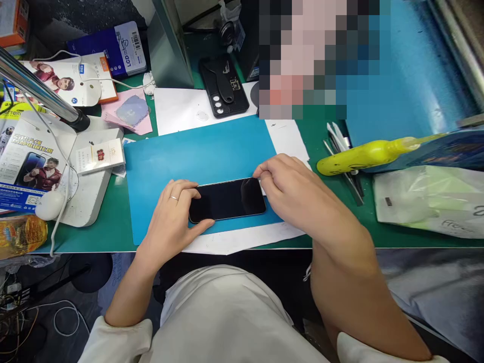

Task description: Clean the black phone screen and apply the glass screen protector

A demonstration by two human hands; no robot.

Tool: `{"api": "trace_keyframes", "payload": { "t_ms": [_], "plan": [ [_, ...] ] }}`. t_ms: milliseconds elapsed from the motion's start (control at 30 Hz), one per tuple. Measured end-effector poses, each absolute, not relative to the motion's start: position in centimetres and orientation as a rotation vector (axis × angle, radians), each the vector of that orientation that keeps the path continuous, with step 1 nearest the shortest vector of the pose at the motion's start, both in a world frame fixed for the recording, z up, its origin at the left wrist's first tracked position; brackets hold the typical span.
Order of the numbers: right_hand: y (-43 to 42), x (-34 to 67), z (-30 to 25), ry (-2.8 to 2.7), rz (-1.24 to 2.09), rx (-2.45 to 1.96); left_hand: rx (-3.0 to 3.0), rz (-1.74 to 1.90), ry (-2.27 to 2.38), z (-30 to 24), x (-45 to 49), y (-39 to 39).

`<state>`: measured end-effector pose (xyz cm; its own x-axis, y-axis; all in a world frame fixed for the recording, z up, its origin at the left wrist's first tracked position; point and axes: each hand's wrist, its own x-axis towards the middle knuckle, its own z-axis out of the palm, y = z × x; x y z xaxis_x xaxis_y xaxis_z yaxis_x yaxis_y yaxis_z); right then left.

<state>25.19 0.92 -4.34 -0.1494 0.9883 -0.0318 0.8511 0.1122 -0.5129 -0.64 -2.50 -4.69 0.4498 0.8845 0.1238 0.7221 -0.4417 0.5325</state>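
A smartphone (227, 200) with a dark screen lies face up and lengthwise on a blue mat (159, 156). My left hand (170, 214) grips its left end, fingers over the far edge and thumb along the near edge. At the far right corner, thumb and forefinger of my right hand (283, 184) are pinched together. Whatever is between those fingertips, if anything, is too small to make out. A paler patch shows on the screen near the right end. Paper sheets (242, 238) stick out from under the mat.
Beyond the mat lies a black phone case (224, 85). A yellow bottle (355, 155) rests over several tools (340, 136) at right, near a plastic-wrapped package (431, 201). On the left are a cigarette box (100, 156), a white lamp base (88, 201) and a metal pole (41, 91).
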Motion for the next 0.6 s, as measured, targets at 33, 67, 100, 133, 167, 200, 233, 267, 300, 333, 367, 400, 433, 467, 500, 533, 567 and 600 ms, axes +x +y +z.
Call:
{"api": "trace_keyframes", "payload": {
  "t_ms": [33,67,100,133,167,200,233,267,300,333,367,400,433,467,500,533,567,600],
  "plan": [
    [0.9,25.1,-4.1,-2.078,0.641,-1.827,2.302,0.553,1.354,-4.7,-0.6,-2.5],
    [0.9,25.0,-3.8,-2.078,0.674,-1.844,2.304,0.558,1.352,-4.7,-0.6,-2.5],
    [0.8,25.0,-3.6,-2.075,0.697,-1.857,2.305,0.562,1.350,-4.7,-0.6,-2.5],
    [0.8,25.0,-3.4,-2.068,0.712,-1.864,2.307,0.565,1.347,-4.7,-0.6,-2.5],
    [0.8,25.0,-3.3,-2.057,0.723,-1.869,2.308,0.567,1.344,-4.8,-0.6,-2.5],
    [0.8,25.0,-3.3,-2.041,0.730,-1.876,2.309,0.570,1.342,-4.8,-0.6,-2.5],
    [0.8,25.0,-3.2,-2.021,0.728,-1.882,2.308,0.575,1.339,-4.9,-0.6,-2.5],
    [0.7,24.9,-3.2,-2.005,0.719,-1.882,2.304,0.579,1.339,-4.9,-0.6,-2.5],
    [0.6,24.9,-3.1,-1.999,0.699,-1.868,2.298,0.587,1.342,-5.0,-0.6,-2.5],
    [0.4,24.7,-3.0,-2.004,0.658,-1.838,2.290,0.593,1.344,-5.0,-0.6,-2.6],
    [0.2,24.6,-2.9,-2.019,0.597,-1.786,2.282,0.597,1.348,-4.9,-0.6,-2.6],
    [-0.1,24.3,-2.8,-2.043,0.525,-1.718,2.276,0.596,1.356,-4.9,-0.7,-2.7],
    [-0.4,24.1,-2.7,-2.070,0.457,-1.638,2.271,0.590,1.365,-4.8,-0.9,-2.8],
    [-0.7,23.9,-2.7,-2.104,0.408,-1.554,2.270,0.578,1.377,-4.6,-1.1,-3.0],
    [-1.0,23.8,-2.7,-2.144,0.383,-1.469,2.271,0.561,1.396,-4.5,-1.4,-3.3],
    [-1.2,23.7,-2.8,-2.198,0.383,-1.388,2.273,0.541,1.421,-4.3,-1.7,-3.5],
    [-1.4,23.6,-3.0,-2.273,0.399,-1.314,2.272,0.519,1.444,-4.2,-2.0,-3.7],
    [-1.5,23.7,-3.4,-2.359,0.418,-1.249,2.269,0.497,1.458,-4.2,-2.3,-3.9]
  ]
}}
